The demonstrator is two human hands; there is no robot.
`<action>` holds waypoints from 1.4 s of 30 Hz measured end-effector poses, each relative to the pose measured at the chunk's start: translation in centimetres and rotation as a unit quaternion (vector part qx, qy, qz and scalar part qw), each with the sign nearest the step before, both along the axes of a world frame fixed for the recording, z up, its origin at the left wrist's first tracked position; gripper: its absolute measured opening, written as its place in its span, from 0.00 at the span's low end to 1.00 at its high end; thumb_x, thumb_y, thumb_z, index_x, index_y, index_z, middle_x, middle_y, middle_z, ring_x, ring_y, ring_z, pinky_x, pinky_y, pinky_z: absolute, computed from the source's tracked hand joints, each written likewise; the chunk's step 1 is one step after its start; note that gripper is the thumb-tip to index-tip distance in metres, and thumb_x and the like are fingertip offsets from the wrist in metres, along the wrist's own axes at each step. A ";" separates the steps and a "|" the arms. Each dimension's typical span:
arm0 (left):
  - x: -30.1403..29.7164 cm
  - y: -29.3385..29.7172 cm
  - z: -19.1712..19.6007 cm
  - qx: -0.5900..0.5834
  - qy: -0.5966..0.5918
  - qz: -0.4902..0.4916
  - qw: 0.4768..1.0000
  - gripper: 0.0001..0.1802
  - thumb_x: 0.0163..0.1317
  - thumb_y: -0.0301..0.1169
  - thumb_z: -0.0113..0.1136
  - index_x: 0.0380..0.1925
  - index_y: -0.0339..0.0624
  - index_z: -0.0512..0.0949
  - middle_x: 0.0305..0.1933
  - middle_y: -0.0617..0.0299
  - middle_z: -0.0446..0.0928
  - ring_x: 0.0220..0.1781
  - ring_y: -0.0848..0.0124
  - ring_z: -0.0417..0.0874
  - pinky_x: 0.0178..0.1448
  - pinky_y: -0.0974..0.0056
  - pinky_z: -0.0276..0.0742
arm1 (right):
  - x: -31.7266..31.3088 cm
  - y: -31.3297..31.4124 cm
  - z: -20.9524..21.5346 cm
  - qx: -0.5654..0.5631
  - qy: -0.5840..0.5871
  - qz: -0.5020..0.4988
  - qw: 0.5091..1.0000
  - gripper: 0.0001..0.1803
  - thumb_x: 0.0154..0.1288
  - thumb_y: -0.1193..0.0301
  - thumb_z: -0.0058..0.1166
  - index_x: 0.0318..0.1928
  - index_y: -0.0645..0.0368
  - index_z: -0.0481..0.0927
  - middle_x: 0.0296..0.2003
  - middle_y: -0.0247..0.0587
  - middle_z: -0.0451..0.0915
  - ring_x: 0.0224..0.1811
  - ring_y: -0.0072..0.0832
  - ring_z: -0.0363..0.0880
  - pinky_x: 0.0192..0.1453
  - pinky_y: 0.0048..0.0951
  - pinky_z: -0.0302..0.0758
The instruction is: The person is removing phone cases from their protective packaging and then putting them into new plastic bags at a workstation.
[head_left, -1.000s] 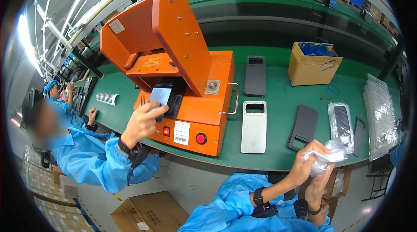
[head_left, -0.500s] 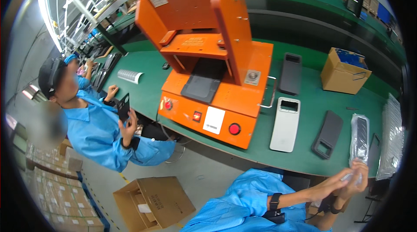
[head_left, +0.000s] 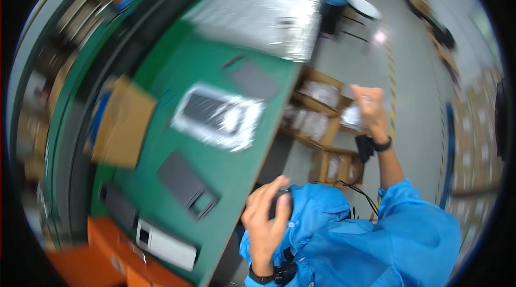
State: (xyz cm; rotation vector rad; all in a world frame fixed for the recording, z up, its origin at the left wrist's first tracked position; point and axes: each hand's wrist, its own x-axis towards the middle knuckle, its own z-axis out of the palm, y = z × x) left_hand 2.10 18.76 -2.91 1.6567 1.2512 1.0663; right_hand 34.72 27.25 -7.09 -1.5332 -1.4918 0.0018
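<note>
My left hand (head_left: 264, 220) is beside the front edge of the green table, its fingers and thumb apart. A dark rounded object (head_left: 281, 204) shows just past its thumb; whether they touch is unclear. Out to the right, my right hand (head_left: 370, 105) is closed and blurred, above the floor. Shiny clear plastic (head_left: 352, 117) shows beside it, and I cannot tell whether the fingers hold it. On the table lies a dark phone-shaped housing in a clear bag (head_left: 217, 117). Nearer are a dark grey housing (head_left: 180, 177) with a rectangular cutout and a white housing (head_left: 172, 249).
A thin grey panel (head_left: 252, 77) and a stack of bagged sheets (head_left: 258, 18) lie farther along the table. A cardboard box (head_left: 126, 123) stands toward the back. Open cartons (head_left: 317, 135) hold bagged pieces by the table. The orange machine (head_left: 102, 255) is at lower left.
The view has swung right, bringing cartons and floor into sight. My hands, together at the bagged housing's end before, are now far apart; the bagged housing lies on the table.
</note>
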 end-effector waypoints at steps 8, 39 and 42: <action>3.4 3.2 -3.3 0.196 0.164 0.010 0.967 0.09 0.65 0.22 0.53 0.40 0.30 0.81 0.38 0.51 0.83 0.38 0.63 0.82 0.45 0.62 0.78 | 14.0 -15.6 -26.2 -0.363 -0.022 -0.290 0.885 0.27 0.66 0.54 0.51 0.23 0.69 0.72 0.21 0.62 0.75 0.27 0.57 0.76 0.36 0.52 0.71; -4.4 2.4 -6.8 0.096 0.111 0.088 0.985 0.07 0.74 0.25 0.48 0.43 0.40 0.76 0.48 0.54 0.72 0.25 0.78 0.68 0.25 0.79 0.60 | 15.4 -30.4 -45.9 -0.468 -0.048 -0.373 0.800 0.23 0.49 0.77 0.65 0.46 0.58 0.71 0.42 0.49 0.72 0.48 0.52 0.74 0.49 0.49 0.74; 0.4 5.0 -5.2 0.393 0.429 0.055 0.812 0.10 0.73 0.26 0.49 0.36 0.37 0.79 0.42 0.56 0.76 0.21 0.81 0.68 0.22 0.80 0.55 | 14.3 -28.4 -48.5 -0.548 0.006 -0.303 0.779 0.22 0.52 0.77 0.64 0.49 0.60 0.73 0.44 0.52 0.72 0.50 0.53 0.75 0.52 0.49 0.74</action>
